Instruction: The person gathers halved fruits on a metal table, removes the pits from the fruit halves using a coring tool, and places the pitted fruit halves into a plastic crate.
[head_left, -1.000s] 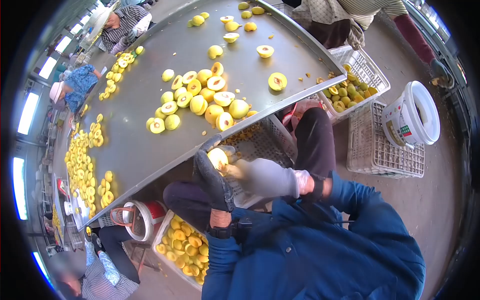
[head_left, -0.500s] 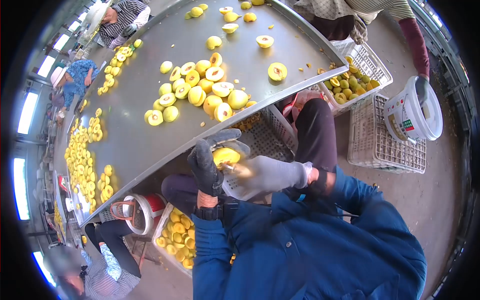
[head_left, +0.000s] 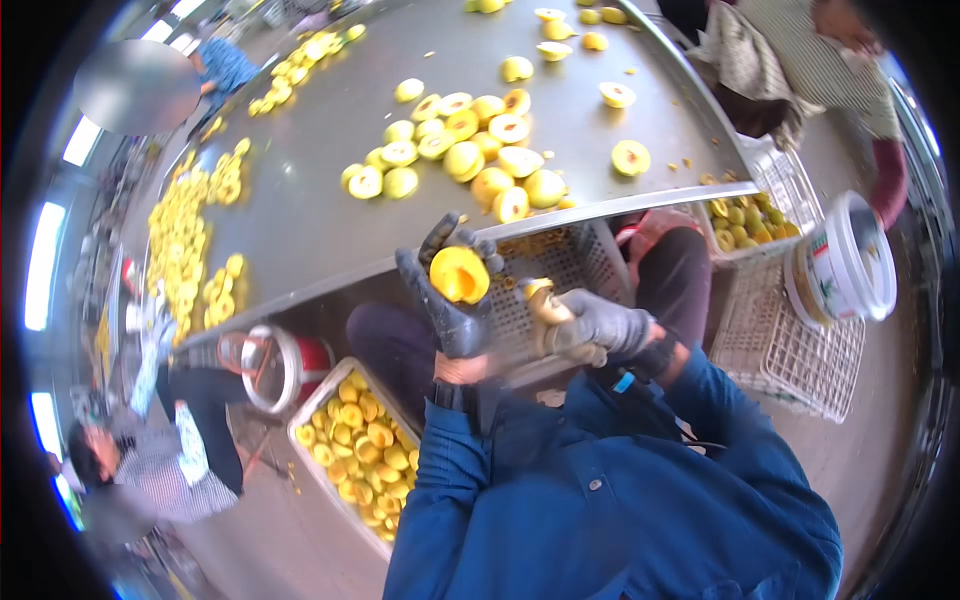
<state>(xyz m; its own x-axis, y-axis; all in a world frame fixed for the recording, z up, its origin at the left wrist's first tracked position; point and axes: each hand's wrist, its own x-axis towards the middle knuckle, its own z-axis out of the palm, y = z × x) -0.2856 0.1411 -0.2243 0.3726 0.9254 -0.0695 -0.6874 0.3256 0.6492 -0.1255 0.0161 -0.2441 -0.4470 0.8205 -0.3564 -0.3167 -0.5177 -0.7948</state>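
My left hand [head_left: 452,310], in a dark glove, is turned palm up with its fingers cupped around a yellow peach half [head_left: 459,274]. The cut face points up and shows a hollow with no stone in it. To the right of it, my right hand [head_left: 598,328], in a grey glove, is closed on a short pitting tool with a tan handle [head_left: 548,308]; its working end is hard to make out. A gap separates the tool from the fruit. Below both hands sits a grey plastic crate [head_left: 600,250] with scraps in it. Cut peaches [head_left: 462,160] lie heaped on the metal table just beyond.
The metal table's raised edge [head_left: 400,262] runs in front of my hands. A crate of peach halves [head_left: 365,450] stands at lower left, near a white-and-red bucket [head_left: 285,368]. At right are a fruit crate [head_left: 745,222] and a white bucket [head_left: 835,262] by a co-worker.
The tool in my right hand has come away from the peach half and moved right. My left hand has opened its hold, showing the fruit's hollow. The view has shifted left.
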